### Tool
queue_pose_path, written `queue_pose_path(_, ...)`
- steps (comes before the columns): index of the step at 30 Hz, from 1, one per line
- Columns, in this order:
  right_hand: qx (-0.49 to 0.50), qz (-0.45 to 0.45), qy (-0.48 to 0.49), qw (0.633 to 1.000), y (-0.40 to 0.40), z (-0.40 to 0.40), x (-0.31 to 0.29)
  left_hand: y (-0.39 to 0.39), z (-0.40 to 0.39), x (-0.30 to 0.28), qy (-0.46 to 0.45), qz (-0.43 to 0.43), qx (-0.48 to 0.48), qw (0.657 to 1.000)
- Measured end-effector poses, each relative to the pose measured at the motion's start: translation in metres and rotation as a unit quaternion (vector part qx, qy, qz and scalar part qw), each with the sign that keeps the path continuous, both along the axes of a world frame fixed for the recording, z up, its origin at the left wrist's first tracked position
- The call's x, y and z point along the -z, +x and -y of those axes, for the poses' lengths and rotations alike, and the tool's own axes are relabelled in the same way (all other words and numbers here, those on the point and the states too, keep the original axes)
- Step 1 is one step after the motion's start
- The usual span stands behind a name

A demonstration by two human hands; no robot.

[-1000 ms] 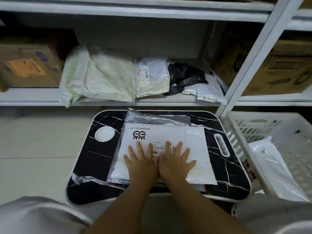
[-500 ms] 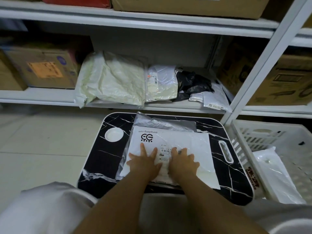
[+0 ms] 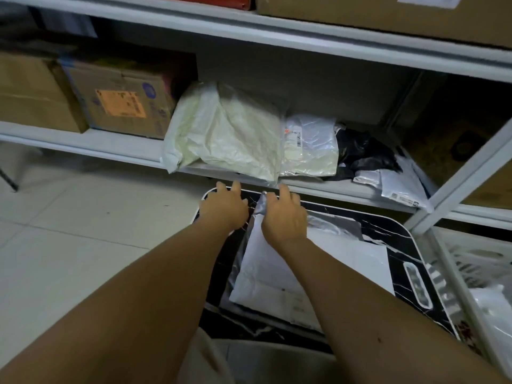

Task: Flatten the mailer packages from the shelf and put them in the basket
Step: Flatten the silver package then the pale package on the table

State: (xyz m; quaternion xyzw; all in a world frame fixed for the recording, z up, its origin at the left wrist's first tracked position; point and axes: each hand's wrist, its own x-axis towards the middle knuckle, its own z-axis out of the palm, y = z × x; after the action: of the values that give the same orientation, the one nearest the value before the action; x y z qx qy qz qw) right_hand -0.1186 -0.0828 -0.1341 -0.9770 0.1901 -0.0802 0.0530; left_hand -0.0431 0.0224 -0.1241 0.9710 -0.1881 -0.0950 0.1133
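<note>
A large crumpled cream mailer [image 3: 230,134] lies on the shelf [image 3: 318,189], with a silver-white mailer [image 3: 310,145], a black bag [image 3: 363,153] and a small white mailer [image 3: 399,184] to its right. A flat white mailer [image 3: 327,261] lies on a grey mailer [image 3: 338,225] on the black marble-pattern table [image 3: 399,239]. My left hand [image 3: 224,206] and right hand [image 3: 285,214] hover over the table's far edge, just below the cream mailer, fingers extended and holding nothing. The white basket [image 3: 454,275] stands at the right with a white package [image 3: 496,309] inside.
Cardboard boxes [image 3: 119,101] fill the shelf's left part, and more boxes sit on the upper shelf [image 3: 360,18] and behind the white upright post [image 3: 465,173]. Pale floor tiles [image 3: 83,231] stretch to the left of the table.
Both hands have lifted off the flat white mailer and moved forward toward the shelf's front edge. The camera has swung up and left.
</note>
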Motion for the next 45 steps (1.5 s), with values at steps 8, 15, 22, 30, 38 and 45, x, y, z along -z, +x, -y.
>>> queue_pose_path(8, -0.099, 0.003, -0.068, 0.993, 0.07, -0.022, -0.009, 0.033, -0.027, 0.021, -0.076, 0.034, -0.086, 0.993)
queue_pose_path(15, -0.122, -0.081, -0.087, 0.985, 0.113, -0.029, -0.011, 0.035, -0.023, 0.029, -0.101, 0.067, -0.067, 0.99)
queue_pose_path(22, -0.103, -0.024, 0.002, 0.994, 0.127, -0.027, -0.005, 0.034, -0.017, 0.028, -0.13, 0.064, -0.06, 0.988)
queue_pose_path(30, -0.071, 0.215, 0.041, 0.973, 0.107, -0.021, -0.051, 0.024, -0.022, 0.011, -0.148, 0.042, -0.063, 0.986)
queue_pose_path(38, -0.042, 0.305, 0.052, 0.95, 0.045, -0.003, -0.1, 0.008, -0.039, -0.02, -0.539, -0.279, -0.306, 0.734)
queue_pose_path(45, 0.015, 0.309, 0.039, 0.95, -0.056, 0.026, -0.109, -0.06, -0.045, -0.053, -0.69, -0.419, -0.289, 0.514)
